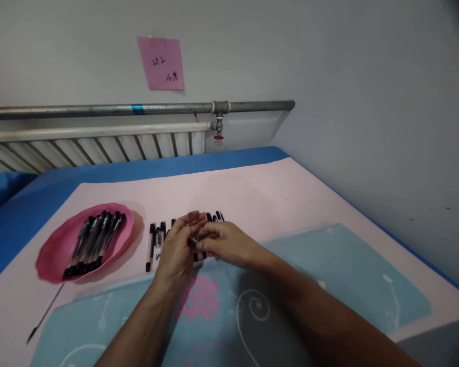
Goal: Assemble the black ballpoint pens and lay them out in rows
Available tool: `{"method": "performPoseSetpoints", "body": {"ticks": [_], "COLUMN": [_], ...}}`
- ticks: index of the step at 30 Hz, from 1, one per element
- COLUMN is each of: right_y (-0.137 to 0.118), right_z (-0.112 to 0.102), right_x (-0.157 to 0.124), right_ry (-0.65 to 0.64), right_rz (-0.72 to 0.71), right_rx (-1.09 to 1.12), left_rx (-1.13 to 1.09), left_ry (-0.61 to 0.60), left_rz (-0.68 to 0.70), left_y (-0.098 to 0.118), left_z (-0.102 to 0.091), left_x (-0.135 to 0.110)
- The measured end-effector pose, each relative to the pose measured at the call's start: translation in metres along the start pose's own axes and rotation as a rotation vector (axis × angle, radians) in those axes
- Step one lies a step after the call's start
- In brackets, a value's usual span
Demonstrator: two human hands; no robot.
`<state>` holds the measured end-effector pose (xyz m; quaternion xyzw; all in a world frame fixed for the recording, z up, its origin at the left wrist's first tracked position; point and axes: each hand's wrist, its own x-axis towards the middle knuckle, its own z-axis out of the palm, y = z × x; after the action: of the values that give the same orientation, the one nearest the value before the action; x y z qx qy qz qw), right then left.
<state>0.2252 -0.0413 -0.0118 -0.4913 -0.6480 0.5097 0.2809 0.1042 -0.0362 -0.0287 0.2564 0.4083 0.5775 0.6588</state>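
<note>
My left hand is half cupped, palm up, above the middle of the pink sheet, its thumb against a small black pen part. The fingers of my right hand pinch that same part from the other side. Most of it is hidden by the fingers, so its exact kind is unclear. Under and behind both hands lie several black pens and pen parts, partly covered. One capped pen lies left of my left hand, with clear pen pieces beside it.
A pink scalloped dish at the left holds several black pens. A thin pen refill lies in front of it. A blue patterned cloth spreads under my forearms. Behind are a radiator, a metal pipe and a wall.
</note>
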Motion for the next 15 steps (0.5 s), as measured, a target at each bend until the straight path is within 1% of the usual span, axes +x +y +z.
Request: {"method": "performPoseSetpoints", "body": {"ticks": [2,4,6,8,10,13,15], "right_y": [0.005,0.013,0.022,0.03,0.035,0.038,0.038], "right_z": [-0.017,-0.037,-0.054,-0.062,-0.063,-0.058,-0.055], "right_x": [0.003,0.005,0.007,0.007,0.008,0.009,0.01], "right_ry": [0.16,0.329,0.399,0.407,0.379,0.306,0.28], "right_rz": [-0.021,0.004,0.093,0.195,0.256,0.272,0.271], "right_rx": [-0.118,-0.311,-0.501,-0.637,-0.719,-0.774,-0.778], "left_rx": [0.034,0.063,0.07,0.077,0.102,0.184,0.247], "left_ry": [0.006,0.034,0.075,0.122,0.17,0.272,0.343], "left_rz": [0.04,0.072,0.091,0.119,0.169,0.272,0.321], "left_y": [0.005,0.015,0.028,0.042,0.056,0.075,0.086], "left_z": [-0.005,-0.012,-0.022,-0.033,-0.045,-0.062,-0.074], "left_x": [0.006,0.014,0.022,0.028,0.032,0.035,0.036]}}
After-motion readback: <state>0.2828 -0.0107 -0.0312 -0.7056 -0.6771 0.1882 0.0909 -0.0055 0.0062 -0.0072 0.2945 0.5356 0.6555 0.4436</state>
